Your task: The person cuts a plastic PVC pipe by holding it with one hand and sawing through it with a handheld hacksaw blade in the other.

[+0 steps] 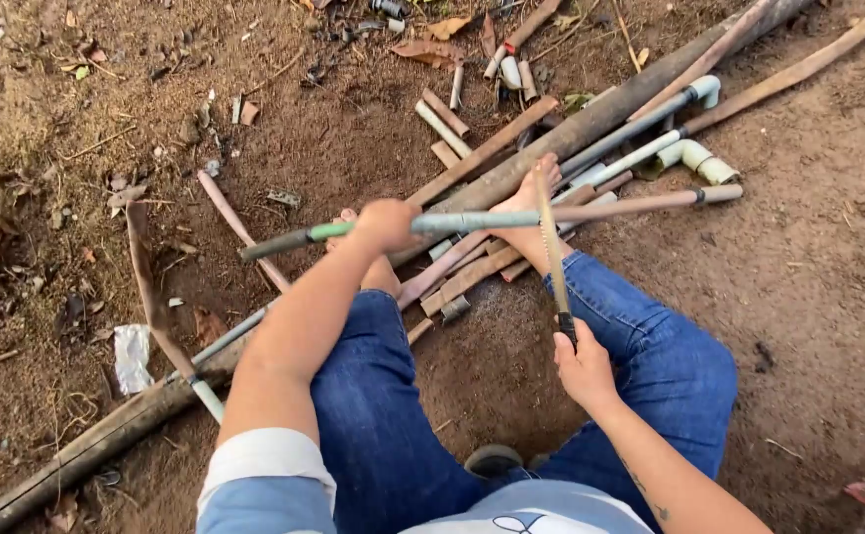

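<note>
Right now: one person seated on dirt ground (828, 297), two denim knees up. Right hand (583, 368), fingers wrapped tight on saw (554, 259) handle, blade pointing away. Left hand (385, 223) clamped round one long pipe (511, 218), lying left-to-right across feet. Beyond, pipe pile (640, 129), offcuts too many to count.

The left hand (385, 223) reaches forward on a straight arm, fingers closed tight; the right hand (581, 368) sits nearer the body, fist clenched.
</note>
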